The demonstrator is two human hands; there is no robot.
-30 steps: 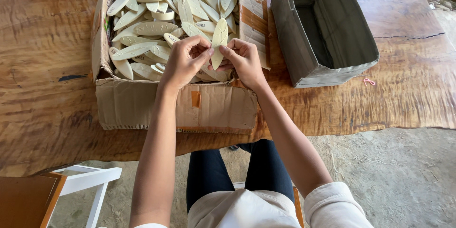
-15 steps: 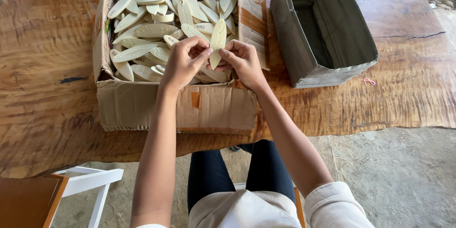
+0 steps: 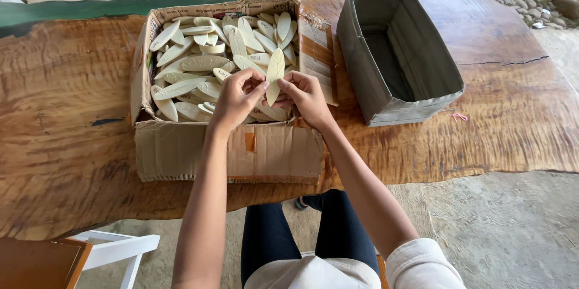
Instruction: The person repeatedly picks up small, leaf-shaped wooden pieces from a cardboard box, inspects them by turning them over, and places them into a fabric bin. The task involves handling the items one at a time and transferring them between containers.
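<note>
Nearest, at six o'clock, sit the person's dark-trousered knees and pale sleeves, with a white chair frame at seven o'clock. Above them the broad, glossy slab of live-edge wooden table runs across the view. On it, just past its near edge, stands the open brown cardboard box, heaped with pale, flat, leaf-shaped wooden pieces.

Over the box's near side both hands meet: the left hand and the right hand each pinch with narrowed fingertips one upright pale leaf-shaped wooden piece, held just above the heap.

At two o'clock the grey, soft-sided rectangular container stands apart from the box and looks bare inside. Judging from that, the work seems barely begun: nearly all pieces remain in the cardboard box.
</note>
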